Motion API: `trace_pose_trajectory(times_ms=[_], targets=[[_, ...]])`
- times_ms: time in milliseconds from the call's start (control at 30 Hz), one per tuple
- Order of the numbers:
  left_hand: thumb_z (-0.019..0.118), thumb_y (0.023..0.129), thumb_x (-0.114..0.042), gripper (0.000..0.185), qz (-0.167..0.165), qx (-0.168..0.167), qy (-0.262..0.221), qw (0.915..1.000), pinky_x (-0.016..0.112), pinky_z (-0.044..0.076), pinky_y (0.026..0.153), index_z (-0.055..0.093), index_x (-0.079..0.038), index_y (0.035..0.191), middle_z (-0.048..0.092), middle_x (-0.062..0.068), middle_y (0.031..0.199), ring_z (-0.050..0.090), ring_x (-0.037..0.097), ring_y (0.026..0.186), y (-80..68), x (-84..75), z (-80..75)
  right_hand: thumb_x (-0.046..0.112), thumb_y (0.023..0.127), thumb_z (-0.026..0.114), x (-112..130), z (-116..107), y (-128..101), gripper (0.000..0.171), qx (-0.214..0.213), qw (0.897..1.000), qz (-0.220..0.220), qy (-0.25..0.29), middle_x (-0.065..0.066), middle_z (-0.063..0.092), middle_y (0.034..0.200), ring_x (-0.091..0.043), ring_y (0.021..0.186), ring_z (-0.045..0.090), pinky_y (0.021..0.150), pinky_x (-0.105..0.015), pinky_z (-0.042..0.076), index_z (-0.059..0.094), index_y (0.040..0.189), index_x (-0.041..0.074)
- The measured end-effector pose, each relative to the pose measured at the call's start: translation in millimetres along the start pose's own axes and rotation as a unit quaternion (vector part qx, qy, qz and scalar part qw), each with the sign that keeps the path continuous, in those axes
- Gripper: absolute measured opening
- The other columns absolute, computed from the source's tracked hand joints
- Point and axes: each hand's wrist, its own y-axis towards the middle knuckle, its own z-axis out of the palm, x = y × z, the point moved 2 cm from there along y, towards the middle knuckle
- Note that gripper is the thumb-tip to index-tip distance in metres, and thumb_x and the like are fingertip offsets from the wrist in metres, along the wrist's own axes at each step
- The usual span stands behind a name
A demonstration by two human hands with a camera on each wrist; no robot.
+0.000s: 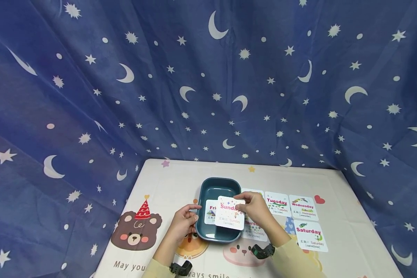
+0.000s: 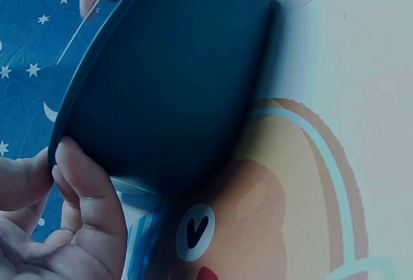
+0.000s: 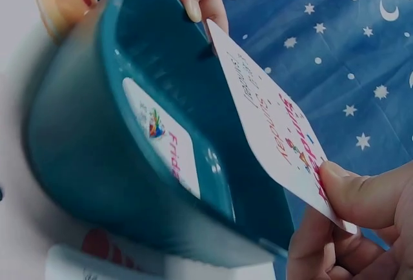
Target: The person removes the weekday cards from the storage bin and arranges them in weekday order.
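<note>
A white flashcard reading "Sunday" is pinched by its right edge between the thumb and fingers of my right hand. It is held over a dark teal plastic basin, and the right wrist view shows it tilted above the opening. Inside the basin lies a "Friday" card, partly covered by the Sunday card in the head view. My left hand grips the basin's left rim, thumb and fingers on either side of it in the left wrist view.
Right of the basin lie cards reading "Tuesday", "Wednesday" and "Saturday". A "Thursday" card and another card are partly hidden by my right hand and the basin. A cartoon-printed cloth covers the table; a starry blue curtain hangs behind.
</note>
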Motion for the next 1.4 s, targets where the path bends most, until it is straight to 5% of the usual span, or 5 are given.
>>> trace_pose_trajectory(times_ms=[267, 800, 1200, 1400], targets=[[0.061, 0.103, 0.004, 0.037, -0.002, -0.001, -0.001, 1.0, 0.024, 0.053, 0.054, 0.065, -0.003, 0.139, 0.058, 0.001, 0.083, 0.052, 0.014, 0.064, 1.1, -0.6, -0.6, -0.002, 0.084, 0.085, -16.2, -19.7, -13.9, 0.028, -0.001, 1.0, 0.019, 0.016, -0.004, 0.075, 0.106, -0.02, 0.09, 0.055, 0.065, -0.022, 0.045, 0.085, 0.107, 0.014], [0.06, 0.103, 0.004, 0.037, -0.004, 0.0, 0.002, 1.0, 0.025, 0.053, 0.054, 0.065, -0.003, 0.139, 0.058, 0.001, 0.083, 0.053, 0.014, 0.064, 2.8, 0.6, -1.2, -0.008, 0.081, 0.083, -55.4, -45.9, -36.2, 0.035, 0.014, 0.99, 0.071, 0.119, -0.012, 0.075, 0.084, -0.013, 0.069, 0.065, 0.062, -0.022, 0.055, 0.076, 0.116, -0.004], [0.06, 0.103, 0.005, 0.038, -0.005, -0.002, -0.001, 1.0, 0.024, 0.053, 0.054, 0.064, -0.002, 0.141, 0.057, 0.001, 0.083, 0.052, 0.014, 0.064, 2.9, 1.0, 0.1, -0.003, 0.085, 0.082, -82.3, -57.7, -50.1, 0.042, 0.119, 0.981, 0.046, 0.143, -0.018, 0.08, 0.095, -0.017, 0.078, 0.076, 0.071, -0.027, 0.062, 0.067, 0.123, -0.013], [0.061, 0.103, 0.004, 0.039, -0.005, -0.007, 0.001, 1.0, 0.025, 0.052, 0.054, 0.065, -0.003, 0.141, 0.058, 0.001, 0.083, 0.052, 0.014, 0.065, 2.3, 0.7, 0.7, -0.003, 0.085, 0.081, -90.9, -56.8, -57.3, 0.041, 0.135, 0.982, 0.048, 0.125, -0.023, 0.08, 0.099, -0.02, 0.08, 0.077, 0.07, -0.027, 0.062, 0.067, 0.122, -0.013]])
